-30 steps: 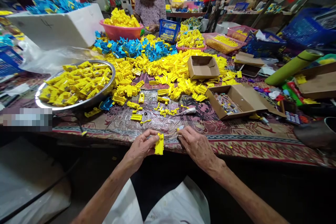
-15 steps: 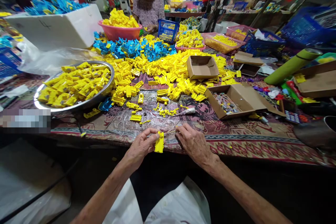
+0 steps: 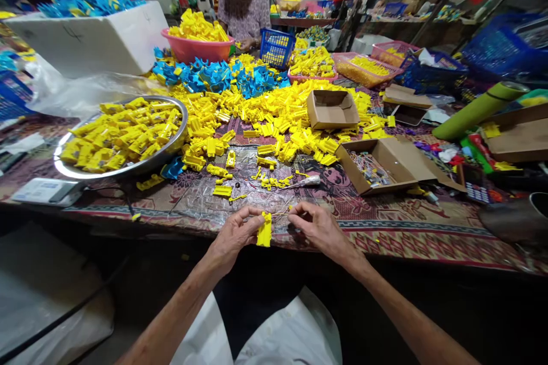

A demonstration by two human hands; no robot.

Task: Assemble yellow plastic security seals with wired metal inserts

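My left hand (image 3: 234, 235) pinches a small yellow plastic part (image 3: 264, 230) at the table's near edge. My right hand (image 3: 317, 227) is closed in a pinch beside it, on a thin pin or wire that reaches toward the yellow part; the pin is too small to make out well. Loose yellow parts (image 3: 222, 189) lie just beyond my hands on the patterned cloth (image 3: 385, 222).
A metal bowl (image 3: 173, 145) of yellow parts sits at left. A big heap of yellow parts (image 3: 274, 117) and blue parts (image 3: 222, 77) fills the middle. Open cardboard boxes (image 3: 387, 162) (image 3: 331, 108) stand at right. A person (image 3: 242, 3) works across the table.
Both hands have lifted slightly and drawn closer, the yellow part tilting a little. The camera view has shifted a bit; the rest of the table is unchanged.
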